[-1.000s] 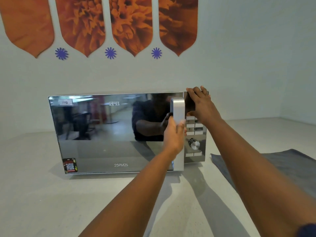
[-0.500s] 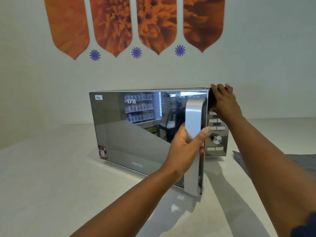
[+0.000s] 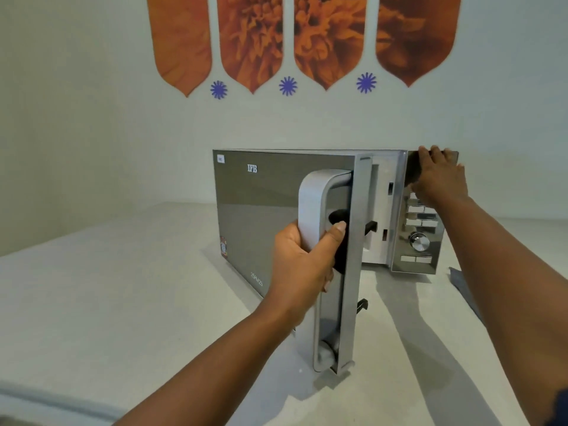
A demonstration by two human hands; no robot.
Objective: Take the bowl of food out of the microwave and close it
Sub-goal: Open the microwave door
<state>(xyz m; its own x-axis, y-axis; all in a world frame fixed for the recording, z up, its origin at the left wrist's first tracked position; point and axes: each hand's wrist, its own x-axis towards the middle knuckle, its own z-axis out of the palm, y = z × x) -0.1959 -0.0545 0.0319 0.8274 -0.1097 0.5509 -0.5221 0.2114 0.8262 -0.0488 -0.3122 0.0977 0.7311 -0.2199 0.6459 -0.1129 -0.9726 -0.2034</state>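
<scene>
Microwave sat toward the counter's back edge, its door swung wide open. Left hand gripped the door handle; right hand lay flat, fingers extended, on the microwave's top right corner. Bowl unseen.

The mirrored grey glass door of the silver microwave oven carries the white brand lettering "IFB" near its top edge; a model marking in small white characters near its lower edge reads approximately "25PM2S", seen obliquely; a small white label at the upper corner and a multicoloured sticker at the lower corner are too small to read
</scene>
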